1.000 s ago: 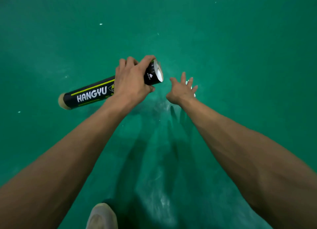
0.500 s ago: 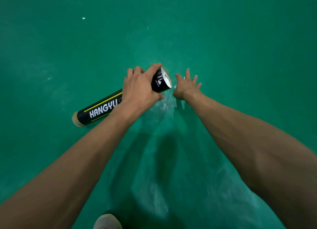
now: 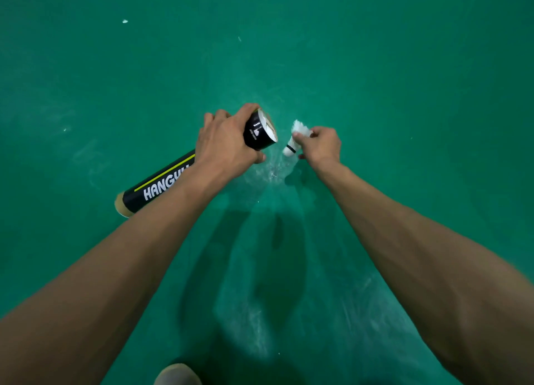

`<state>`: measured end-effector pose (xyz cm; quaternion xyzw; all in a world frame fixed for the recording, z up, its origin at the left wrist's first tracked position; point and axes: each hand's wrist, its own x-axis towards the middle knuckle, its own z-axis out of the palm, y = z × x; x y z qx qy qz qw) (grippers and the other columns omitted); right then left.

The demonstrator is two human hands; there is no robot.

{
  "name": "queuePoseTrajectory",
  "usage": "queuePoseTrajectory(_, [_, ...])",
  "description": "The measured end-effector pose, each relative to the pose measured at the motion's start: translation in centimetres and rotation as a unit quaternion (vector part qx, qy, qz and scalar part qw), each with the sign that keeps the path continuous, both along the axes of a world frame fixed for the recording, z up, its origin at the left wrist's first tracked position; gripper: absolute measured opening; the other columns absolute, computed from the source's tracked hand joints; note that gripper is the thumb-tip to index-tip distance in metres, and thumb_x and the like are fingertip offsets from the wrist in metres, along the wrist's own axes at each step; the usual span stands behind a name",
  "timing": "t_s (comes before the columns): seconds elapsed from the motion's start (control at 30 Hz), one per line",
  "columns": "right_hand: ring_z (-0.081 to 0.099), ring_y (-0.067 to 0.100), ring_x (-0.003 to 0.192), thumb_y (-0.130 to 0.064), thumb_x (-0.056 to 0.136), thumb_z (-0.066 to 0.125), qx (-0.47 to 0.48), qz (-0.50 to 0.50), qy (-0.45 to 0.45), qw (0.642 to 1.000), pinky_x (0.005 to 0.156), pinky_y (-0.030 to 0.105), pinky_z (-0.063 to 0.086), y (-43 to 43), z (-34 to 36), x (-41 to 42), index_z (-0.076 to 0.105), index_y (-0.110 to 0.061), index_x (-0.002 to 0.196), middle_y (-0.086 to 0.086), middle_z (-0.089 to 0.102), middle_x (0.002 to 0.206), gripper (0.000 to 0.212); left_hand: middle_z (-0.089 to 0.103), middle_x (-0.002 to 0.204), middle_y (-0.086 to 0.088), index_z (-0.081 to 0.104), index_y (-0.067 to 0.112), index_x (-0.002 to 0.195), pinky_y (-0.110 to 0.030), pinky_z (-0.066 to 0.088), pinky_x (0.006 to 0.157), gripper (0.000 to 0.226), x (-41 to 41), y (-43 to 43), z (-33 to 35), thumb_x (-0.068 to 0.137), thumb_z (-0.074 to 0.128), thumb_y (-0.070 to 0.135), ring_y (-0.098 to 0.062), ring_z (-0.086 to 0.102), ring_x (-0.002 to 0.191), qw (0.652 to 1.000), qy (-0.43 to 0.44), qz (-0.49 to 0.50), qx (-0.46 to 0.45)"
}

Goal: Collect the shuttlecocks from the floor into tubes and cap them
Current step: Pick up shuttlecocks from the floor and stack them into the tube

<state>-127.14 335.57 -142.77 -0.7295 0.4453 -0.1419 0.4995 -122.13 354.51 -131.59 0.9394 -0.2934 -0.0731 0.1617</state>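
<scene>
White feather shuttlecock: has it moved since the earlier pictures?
Yes. The white feather shuttlecock moved left, toward the pale scuffed patch on the green floor; the right hand now pinches it.

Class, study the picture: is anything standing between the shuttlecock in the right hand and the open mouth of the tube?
Nothing visible does. The right hand pinches the shuttlecock just beside the tube, whose mouth is uncapped. The left hand grips the tube's outside, not across the mouth; only floor shows in the gap.

One tube point(image 3: 161, 182) is left of the middle. One shuttlecock point(image 3: 296, 137) is in the middle. There are two hands, the left hand point(image 3: 225, 147) and the right hand point(image 3: 320, 146). One shoe point(image 3: 176, 374) is at the bottom.
</scene>
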Motion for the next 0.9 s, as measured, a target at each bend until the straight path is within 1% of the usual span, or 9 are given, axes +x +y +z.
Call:
queuePoseTrajectory(0.07, [0.061,0.021,0.058,-0.045,0.078,0.076,0.003,-0.016,-0.055,0.998,0.064,0.051,0.061,-1.0,2.3,-0.2,0.068,-0.013,0.064,0.008,0.064,0.062,0.035,0.056,0.121,-0.017,0.043,0.039,0.149,-0.041,0.042,0.097,0.092,0.5,-0.4,0.3,0.07,0.09,0.044,-0.037,0.046,0.116,1.0,-0.002,0.007,-0.004])
queuePoseTrajectory(0.17, [0.065,0.02,0.064,-0.033,0.09,0.073,0.049,-0.005,-0.187,0.981,0.054,0.036,0.059,-1.7,7.2,-0.7,0.073,-0.019,0.074,0.01,0.071,0.076,0.022,0.057,0.122,-0.018,0.044,0.038,0.149,-0.042,0.044,0.098,0.092,0.7,-1.2,0.9,0.069,0.091,0.044,-0.039,0.047,0.116,1.0,-0.004,0.013,-0.011])
queuePoseTrajectory(0.23, [0.067,0.019,0.06,-0.034,0.092,0.071,0.015,0.042,-0.228,0.973,0.047,0.03,0.053,-2.1,10.0,-1.1,0.076,-0.017,0.079,0.012,0.074,0.077,0.022,0.058,0.121,-0.017,0.046,0.039,0.146,-0.042,0.045,0.097,0.091,0.6,-2.0,1.3,0.068,0.092,0.044,-0.039,0.048,0.115,1.0,-0.001,0.014,-0.023])
queuePoseTrajectory(0.37, [0.072,0.027,0.062,-0.045,0.091,0.067,-0.086,0.187,-0.167,0.964,0.049,0.033,0.052,-1.6,13.2,-2.1,0.077,-0.015,0.078,0.013,0.074,0.074,0.034,0.062,0.116,-0.011,0.05,0.041,0.136,-0.039,0.043,0.089,0.084,0.1,-4.0,2.2,0.063,0.091,0.049,-0.036,0.051,0.108,0.998,-0.012,0.009,-0.058])
queuePoseTrajectory(0.5, [0.076,0.024,0.068,-0.057,0.102,0.044,-0.036,0.312,-0.046,0.948,0.054,0.04,0.062,0.2,15.2,-3.1,0.074,-0.01,0.088,0.012,0.075,0.087,0.058,0.068,0.105,-0.009,0.054,0.041,0.128,-0.045,0.053,0.086,0.082,-0.6,-5.6,2.7,0.053,0.084,0.055,-0.037,0.06,0.102,0.998,-0.008,0.001,-0.064])
queuePoseTrajectory(0.6, [0.076,0.032,0.074,-0.066,0.101,0.03,0.035,0.318,-0.003,0.947,0.06,0.043,0.063,-0.6,16.6,-3.8,0.072,-0.007,0.103,0.01,0.073,0.1,0.073,0.065,0.11,-0.012,0.052,0.039,0.136,-0.044,0.051,0.088,0.087,-1.0,-5.7,2.5,0.058,0.09,0.051,-0.039,0.057,0.106,0.998,-0.014,-0.013,-0.056])
queuePoseTrajectory(0.7, [0.073,0.037,0.065,-0.06,0.104,0.029,0.048,0.246,-0.073,0.965,0.051,0.033,0.056,-2.3,17.3,-4.8,0.076,-0.006,0.096,0.008,0.077,0.094,0.072,0.06,0.117,-0.014,0.048,0.038,0.144,-0.044,0.047,0.095,0.092,-1.1,-5.6,2.7,0.064,0.093,0.047,-0.038,0.052,0.112,0.997,-0.023,-0.015,-0.07])
queuePoseTrajectory(0.8, [0.069,0.034,0.056,-0.056,0.106,0.028,0.049,0.209,-0.109,0.971,0.05,0.028,0.051,-3.4,17.7,-5.5,0.078,-0.005,0.088,0.008,0.078,0.084,0.074,0.06,0.12,-0.014,0.047,0.038,0.145,-0.043,0.047,0.096,0.093,-0.8,-5.5,3.3,0.064,0.092,0.048,-0.037,0.051,0.113,0.995,-0.028,-0.017,-0.089])
queuePoseTrajectory(0.9, [0.071,0.035,0.058,-0.055,0.106,0.032,0.065,0.26,-0.077,0.96,0.054,0.032,0.055,-2.8,17.7,-5.7,0.076,-0.003,0.092,0.007,0.077,0.102,0.069,0.06,0.119,-0.013,0.047,0.037,0.144,-0.042,0.047,0.094,0.094,-0.6,-5.6,3.5,0.063,0.092,0.048,-0.037,0.052,0.112,0.995,-0.032,-0.021,-0.093])
